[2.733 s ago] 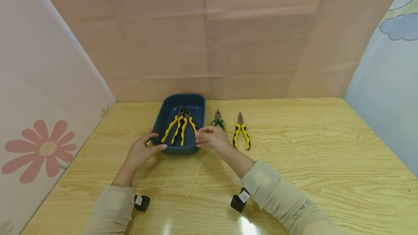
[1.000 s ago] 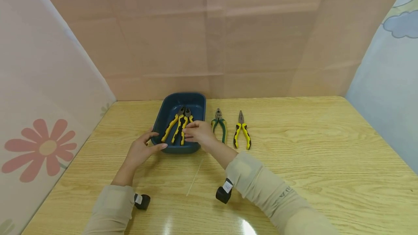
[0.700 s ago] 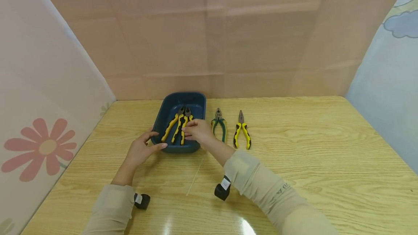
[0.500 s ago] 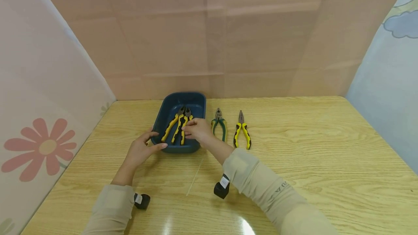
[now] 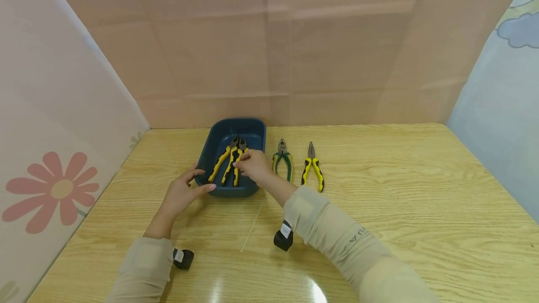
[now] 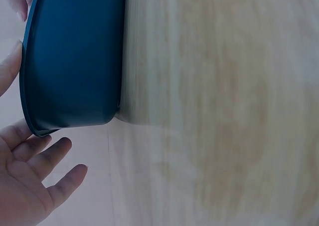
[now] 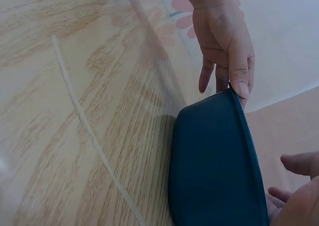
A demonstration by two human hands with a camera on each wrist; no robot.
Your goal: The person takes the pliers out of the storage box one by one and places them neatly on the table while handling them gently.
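In the head view, a dark blue plastic tray (image 5: 203, 158) holds yellow-and-black pliers (image 5: 218, 165), their handles spread towards me. My left hand (image 5: 181, 194) grips the tray's near left corner, thumb on the front rim. The left wrist view shows its lower fingers (image 6: 70, 183) spread below the tray corner. My right hand (image 5: 256, 167) reaches over the tray's right wall, fingertips by the pliers' right-hand handles and covering part of them. In the right wrist view its fingers (image 7: 299, 163) show above and behind the rim; whether they pinch a handle is hidden.
Green-handled pliers (image 5: 283, 165) lie on the table just right of the tray. Farther right are yellow-and-black long-nose pliers (image 5: 312, 167). A thin pale strip (image 5: 251, 228) lies on the wooden table (image 5: 400, 200) in front. A tan wall sheet (image 5: 337, 60) stands behind the tray.
My right hand has moved left, from the tray's right edge to over the pliers, uncovering the green-handled pair. Lately it has shifted only slightly. My left hand stays on the corner.
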